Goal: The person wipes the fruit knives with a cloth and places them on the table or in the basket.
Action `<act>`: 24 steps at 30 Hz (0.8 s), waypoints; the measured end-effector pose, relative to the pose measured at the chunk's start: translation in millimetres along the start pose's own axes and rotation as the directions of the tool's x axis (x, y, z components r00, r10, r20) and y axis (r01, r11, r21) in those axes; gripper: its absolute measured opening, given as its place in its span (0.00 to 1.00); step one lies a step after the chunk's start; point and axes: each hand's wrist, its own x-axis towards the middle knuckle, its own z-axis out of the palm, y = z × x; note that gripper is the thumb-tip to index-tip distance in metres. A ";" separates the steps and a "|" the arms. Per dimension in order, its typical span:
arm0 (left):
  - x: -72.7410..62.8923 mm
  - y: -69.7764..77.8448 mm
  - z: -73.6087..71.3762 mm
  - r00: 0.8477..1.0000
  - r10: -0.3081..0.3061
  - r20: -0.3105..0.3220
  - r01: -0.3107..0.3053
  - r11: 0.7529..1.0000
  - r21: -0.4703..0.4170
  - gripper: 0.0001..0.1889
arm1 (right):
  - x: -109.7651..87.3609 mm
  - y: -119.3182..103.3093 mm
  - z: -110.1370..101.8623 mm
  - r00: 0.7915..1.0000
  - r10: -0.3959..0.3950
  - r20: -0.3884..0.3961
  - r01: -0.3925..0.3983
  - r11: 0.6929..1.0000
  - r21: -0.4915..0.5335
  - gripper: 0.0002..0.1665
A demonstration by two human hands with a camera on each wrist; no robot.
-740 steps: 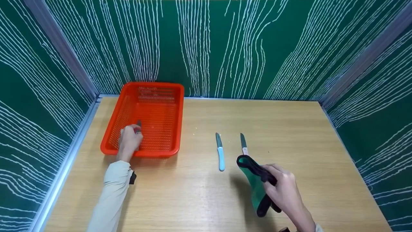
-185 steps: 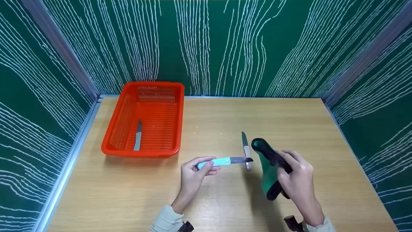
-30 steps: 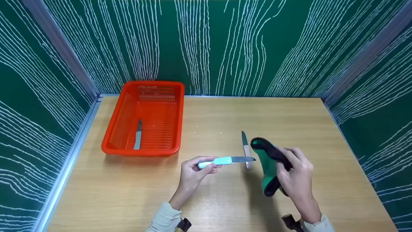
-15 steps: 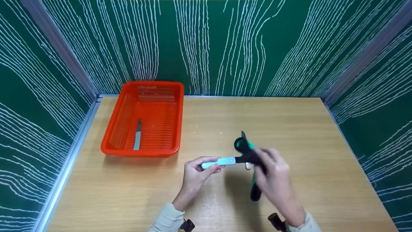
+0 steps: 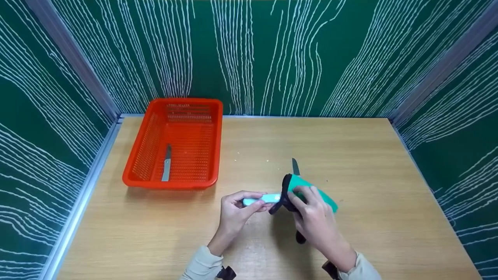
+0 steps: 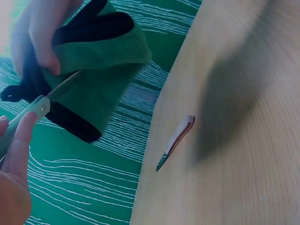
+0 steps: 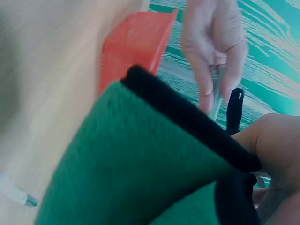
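Left hand (image 5: 234, 213) grips turquoise-handled knife (image 5: 271, 198) | right hand (image 5: 317, 219) pinches green cloth (image 5: 327, 200), apparently against the blade (image 6: 64, 87) | second knife (image 5: 295, 166) on table (image 5: 350, 147) | grey knife (image 5: 166, 170) in red basket (image 5: 196, 184)

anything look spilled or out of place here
A few tiny pale specks dot the tabletop between the red basket and the knife lying there; too small to identify, they look like stray debris. Otherwise nothing seems askew, and the green cloth shows no obvious damage.
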 end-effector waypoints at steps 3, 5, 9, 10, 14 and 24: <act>-0.4 -0.5 -1.4 1.000 0.005 0.010 -0.004 1.000 -0.024 0.13 | -6.1 7.8 0.0 1.000 -0.001 0.003 0.001 1.000 -0.006 0.26; -0.2 -1.0 -3.1 1.000 0.012 0.014 -0.011 0.999 -0.035 0.13 | -10.2 14.1 -0.7 1.000 0.014 0.014 -0.014 1.000 -0.004 0.28; 0.3 -1.7 -7.5 1.000 0.021 0.011 -0.020 0.999 -0.044 0.13 | -17.0 28.8 -6.2 0.992 0.111 0.052 -0.110 0.994 -0.011 0.31; 0.5 -1.5 -8.6 1.000 0.018 0.010 -0.017 0.999 -0.041 0.13 | -18.6 32.6 -8.3 0.988 0.145 0.057 -0.144 0.989 -0.015 0.31; 2.4 1.3 -9.9 1.000 0.004 0.016 -0.003 1.000 -0.006 0.13 | -23.3 45.9 -17.4 0.968 0.249 0.011 -0.249 0.968 0.014 0.27; 3.3 0.1 -12.0 1.000 0.014 0.001 -0.014 0.999 0.052 0.11 | -22.5 52.9 -29.2 0.941 0.323 -0.102 -0.307 0.941 0.142 0.19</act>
